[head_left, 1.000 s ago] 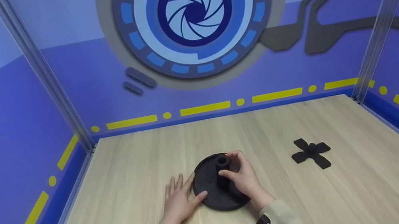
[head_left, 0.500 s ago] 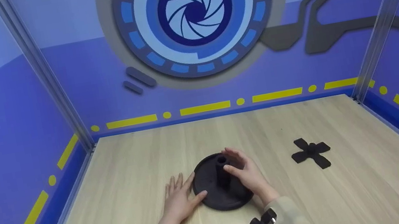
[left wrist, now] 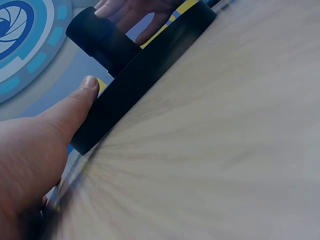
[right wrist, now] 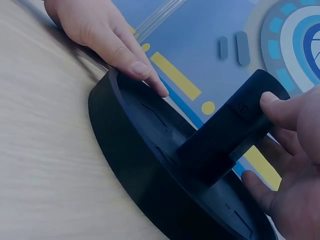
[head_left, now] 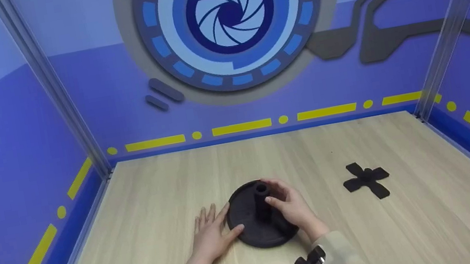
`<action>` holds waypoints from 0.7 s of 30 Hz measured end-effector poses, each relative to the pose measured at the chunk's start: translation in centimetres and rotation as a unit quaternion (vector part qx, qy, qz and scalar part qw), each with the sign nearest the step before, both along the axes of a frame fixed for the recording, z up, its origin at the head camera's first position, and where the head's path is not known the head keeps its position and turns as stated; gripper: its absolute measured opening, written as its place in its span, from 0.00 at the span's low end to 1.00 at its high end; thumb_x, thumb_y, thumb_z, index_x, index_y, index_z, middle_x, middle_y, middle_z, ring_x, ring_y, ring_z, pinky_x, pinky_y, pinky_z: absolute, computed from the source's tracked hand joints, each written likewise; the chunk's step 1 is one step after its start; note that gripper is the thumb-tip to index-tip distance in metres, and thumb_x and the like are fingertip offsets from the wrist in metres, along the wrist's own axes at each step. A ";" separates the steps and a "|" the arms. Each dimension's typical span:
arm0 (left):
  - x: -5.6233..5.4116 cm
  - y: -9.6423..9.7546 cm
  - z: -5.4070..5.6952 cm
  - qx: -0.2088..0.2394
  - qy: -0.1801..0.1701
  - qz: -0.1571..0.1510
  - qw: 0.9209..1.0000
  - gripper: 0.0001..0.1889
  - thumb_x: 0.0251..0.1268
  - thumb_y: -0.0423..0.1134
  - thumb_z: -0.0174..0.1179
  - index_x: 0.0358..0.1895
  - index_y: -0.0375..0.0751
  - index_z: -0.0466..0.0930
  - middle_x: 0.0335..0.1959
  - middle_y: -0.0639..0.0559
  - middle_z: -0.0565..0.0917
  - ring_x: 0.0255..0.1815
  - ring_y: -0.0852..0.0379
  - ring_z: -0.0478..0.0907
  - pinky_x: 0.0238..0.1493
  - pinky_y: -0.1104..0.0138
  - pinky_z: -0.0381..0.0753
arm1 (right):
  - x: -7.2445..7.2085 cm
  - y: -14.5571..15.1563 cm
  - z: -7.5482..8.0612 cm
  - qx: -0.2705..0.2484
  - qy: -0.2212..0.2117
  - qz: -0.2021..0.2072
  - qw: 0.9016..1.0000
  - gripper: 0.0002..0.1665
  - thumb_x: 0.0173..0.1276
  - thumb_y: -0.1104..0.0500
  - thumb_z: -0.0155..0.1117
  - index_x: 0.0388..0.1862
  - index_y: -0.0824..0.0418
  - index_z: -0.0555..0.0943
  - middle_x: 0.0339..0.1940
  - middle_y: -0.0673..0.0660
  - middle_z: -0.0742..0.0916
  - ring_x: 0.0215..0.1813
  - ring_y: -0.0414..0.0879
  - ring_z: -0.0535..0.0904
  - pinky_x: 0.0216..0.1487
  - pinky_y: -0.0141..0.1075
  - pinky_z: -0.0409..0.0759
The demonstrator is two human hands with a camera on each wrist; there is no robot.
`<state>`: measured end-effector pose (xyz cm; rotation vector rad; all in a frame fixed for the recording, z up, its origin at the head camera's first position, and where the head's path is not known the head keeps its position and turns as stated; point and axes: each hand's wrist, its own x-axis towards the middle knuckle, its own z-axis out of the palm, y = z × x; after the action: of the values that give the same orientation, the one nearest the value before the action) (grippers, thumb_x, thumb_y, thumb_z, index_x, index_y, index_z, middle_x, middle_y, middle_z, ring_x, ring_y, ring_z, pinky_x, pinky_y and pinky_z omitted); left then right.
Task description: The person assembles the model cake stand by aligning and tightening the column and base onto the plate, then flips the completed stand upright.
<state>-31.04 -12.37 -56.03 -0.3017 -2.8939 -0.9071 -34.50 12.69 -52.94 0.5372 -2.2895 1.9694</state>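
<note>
My left hand [head_left: 212, 237] is lying spread against the disc [head_left: 246, 212] on the table [head_left: 155, 198]; my right hand [head_left: 294, 206] is touching its post [head_left: 262, 207], finger closure unclear. I'm expecting stiff, light handling, best by the post.

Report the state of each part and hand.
Black dish: flat on the table, rim up.
Black post: upright in the dish, top hole open.
Four-bladed piece: lying apart from the dish.
Left hand: fingers spread, touching the dish.
Right hand: round the post, thumb touching it.
</note>
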 end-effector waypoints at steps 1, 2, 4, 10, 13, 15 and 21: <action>0.0 0.0 0.0 0.001 0.000 0.000 1.000 0.44 0.66 0.69 0.60 0.79 0.50 0.65 0.81 0.30 0.59 0.83 0.25 0.47 0.84 0.35 0.43 | 0.0 0.0 0.0 0.001 0.001 -0.005 1.000 0.28 0.73 0.69 0.63 0.71 0.68 0.74 0.69 0.68 0.81 0.73 0.61 0.75 0.76 0.47 0.74; 0.0 0.0 0.0 0.002 0.000 -0.001 1.000 0.44 0.66 0.68 0.60 0.79 0.49 0.65 0.81 0.29 0.59 0.83 0.25 0.47 0.84 0.35 0.43 | 0.0 -0.1 0.0 0.003 0.004 -0.009 1.000 0.28 0.72 0.69 0.64 0.70 0.68 0.74 0.68 0.68 0.82 0.72 0.61 0.76 0.75 0.48 0.75; 0.0 0.0 0.0 0.001 0.001 -0.001 1.000 0.44 0.66 0.68 0.60 0.79 0.49 0.65 0.81 0.29 0.59 0.83 0.25 0.47 0.84 0.35 0.43 | 0.0 -0.1 0.0 0.002 0.005 -0.018 1.000 0.27 0.71 0.69 0.65 0.68 0.68 0.75 0.67 0.68 0.83 0.71 0.61 0.77 0.74 0.51 0.76; -0.1 0.1 -0.1 -0.001 0.005 -0.001 1.000 0.43 0.66 0.67 0.61 0.79 0.49 0.66 0.80 0.29 0.59 0.83 0.25 0.47 0.83 0.35 0.43 | 0.1 -0.4 0.1 0.001 0.012 -0.039 0.999 0.27 0.68 0.68 0.69 0.65 0.68 0.77 0.64 0.68 0.84 0.68 0.62 0.79 0.73 0.53 0.77; -0.1 0.1 -0.1 0.003 0.003 -0.001 1.000 0.42 0.67 0.67 0.61 0.79 0.49 0.65 0.81 0.29 0.59 0.83 0.25 0.47 0.84 0.35 0.42 | 0.2 -0.4 0.0 0.016 0.022 -0.059 0.998 0.27 0.67 0.66 0.72 0.63 0.67 0.78 0.62 0.66 0.85 0.66 0.60 0.81 0.71 0.52 0.78; 0.0 0.1 0.0 0.006 0.000 -0.001 1.000 0.42 0.67 0.66 0.61 0.79 0.49 0.65 0.81 0.29 0.58 0.83 0.25 0.46 0.84 0.35 0.42 | 0.2 -0.4 0.0 0.026 0.019 -0.075 0.997 0.26 0.65 0.65 0.74 0.62 0.65 0.78 0.61 0.64 0.86 0.65 0.58 0.81 0.71 0.50 0.78; 0.0 0.1 0.1 0.005 -0.003 -0.002 1.000 0.42 0.67 0.66 0.61 0.79 0.49 0.65 0.81 0.29 0.58 0.83 0.25 0.46 0.84 0.35 0.42 | 0.4 -0.8 0.1 0.041 0.023 -0.109 0.993 0.27 0.61 0.63 0.78 0.58 0.63 0.79 0.56 0.60 0.88 0.61 0.55 0.83 0.66 0.45 0.79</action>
<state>-31.08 -12.28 -55.90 -0.3043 -2.8933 -0.9247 -34.15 11.91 -52.81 0.3184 -2.2986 1.7505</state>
